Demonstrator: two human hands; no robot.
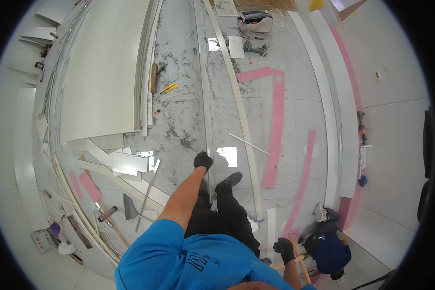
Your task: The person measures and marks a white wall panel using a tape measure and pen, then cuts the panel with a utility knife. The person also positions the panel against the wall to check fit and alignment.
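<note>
Black gloves cover both your hands. Your left hand [203, 160] is stretched out ahead of you, its fingers curled shut around the near end of a long, thin grey metal strip [205, 96] that runs away from you along the dusty grey concrete floor [183, 111] toward the far wall. Your right hand [285, 249] hangs low at your right side, fingers closed around a slim pale wooden stick [302, 266] that crosses another stick just beside it. Your black shoe [229, 180] stands just right of the strip's near end, next to a bright patch of light on the floor.

Right of the metal strip lies a long cream-coloured trim board [241, 116], roughly parallel to it. Further right, pink foam strips [277, 125] form an angled shape on the floor, and beyond them two wide white curved boards [331, 121] follow the right wall. To your left, a big pale sheet panel [104, 67] rests flat, with offcuts piled at its near edge. A yellow utility knife [169, 88] lies on the floor near that panel, and a grey tool bag [255, 24] sits at the far end. A dark blue bag [329, 251] sits near your right hand.
</note>
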